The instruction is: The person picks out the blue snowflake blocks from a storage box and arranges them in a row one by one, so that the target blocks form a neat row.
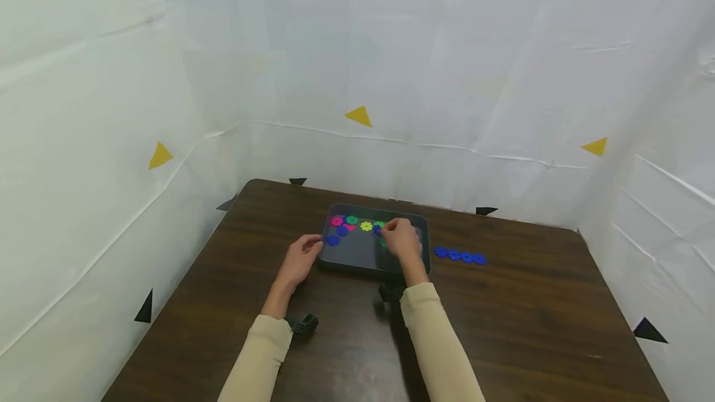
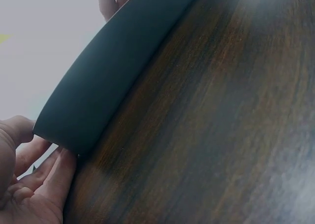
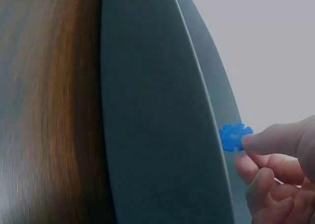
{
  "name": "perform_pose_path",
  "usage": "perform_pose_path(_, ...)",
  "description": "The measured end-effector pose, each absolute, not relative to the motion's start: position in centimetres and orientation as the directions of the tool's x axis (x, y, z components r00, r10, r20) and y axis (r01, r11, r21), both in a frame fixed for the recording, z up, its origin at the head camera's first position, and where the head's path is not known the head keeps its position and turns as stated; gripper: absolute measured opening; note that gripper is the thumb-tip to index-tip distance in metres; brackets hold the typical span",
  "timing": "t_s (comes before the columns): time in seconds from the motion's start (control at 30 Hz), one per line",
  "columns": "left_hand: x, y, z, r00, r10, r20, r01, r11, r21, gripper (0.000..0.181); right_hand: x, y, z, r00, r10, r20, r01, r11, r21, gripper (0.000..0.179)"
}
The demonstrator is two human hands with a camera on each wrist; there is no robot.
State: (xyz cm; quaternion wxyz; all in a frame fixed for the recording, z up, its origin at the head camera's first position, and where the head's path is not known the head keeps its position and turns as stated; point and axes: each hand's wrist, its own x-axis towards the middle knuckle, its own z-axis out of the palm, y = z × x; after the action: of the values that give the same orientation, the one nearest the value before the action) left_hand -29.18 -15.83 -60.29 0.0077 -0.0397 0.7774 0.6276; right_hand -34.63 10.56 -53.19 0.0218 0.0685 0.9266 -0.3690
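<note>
The right hand (image 1: pixel 401 237) is over the right part of a dark grey tray (image 1: pixel 352 255). Its thumb and forefinger pinch a blue notched, flower-shaped disc (image 3: pixel 230 137), seen edge-near above the tray's rim in the right wrist view. At the tray's near left corner, the left hand (image 1: pixel 301 258) touches the outer wall with relaxed fingers, its thumb by the rim in the left wrist view. Inside the tray lie loose discs: pink (image 1: pixel 336 221), green (image 1: pixel 351 219), yellow (image 1: pixel 365 226) and blue (image 1: pixel 332 240). The right hand partly hides green ones (image 1: pixel 382 243).
Right of the tray, several blue discs (image 1: pixel 454 255) lie in a touching row on the dark wooden table (image 1: pixel 530 290). White sheeting (image 1: pixel 413 79) with yellow and black triangles surrounds the table at the back and sides. Each wrist bears a black device (image 1: pixel 303 326).
</note>
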Motion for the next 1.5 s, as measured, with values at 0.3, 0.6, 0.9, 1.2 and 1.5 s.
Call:
perform_pose_path(0.3,-29.8,-15.6,-60.4,-0.996,-0.064,-0.065,-0.077,0.212,0.974,0.043,-33.6,11.8,-52.2,-0.995,0.104,0.004,0.08,0.791,-0.606,0.019)
perform_pose_path(0.6,-30.0,-16.4,-61.0,-0.997,-0.068,-0.041,-0.055,0.21,0.976,0.041,-32.4,13.5,-51.8,-0.995,0.095,0.0,0.077,0.8,-0.595,0.016)
perform_pose_path(0.9,-30.2,-17.4,-60.8,-0.997,-0.064,-0.035,-0.048,0.204,0.978,0.042,-31.0,15.0,-51.6,-0.993,0.103,0.056,0.049,0.799,-0.6,0.014)
perform_pose_path(1.2,-30.2,-17.4,-60.6,-0.997,-0.069,-0.045,-0.059,0.207,0.977,0.042,-30.0,17.1,-51.0,-0.987,0.129,0.092,0.04,0.765,-0.642,0.018)
perform_pose_path(1.5,-29.9,-17.5,-60.5,-0.997,-0.068,-0.036,-0.049,0.201,0.978,0.043,-29.8,20.3,-51.2,-0.971,0.196,0.135,0.047,0.713,-0.7,0.023)
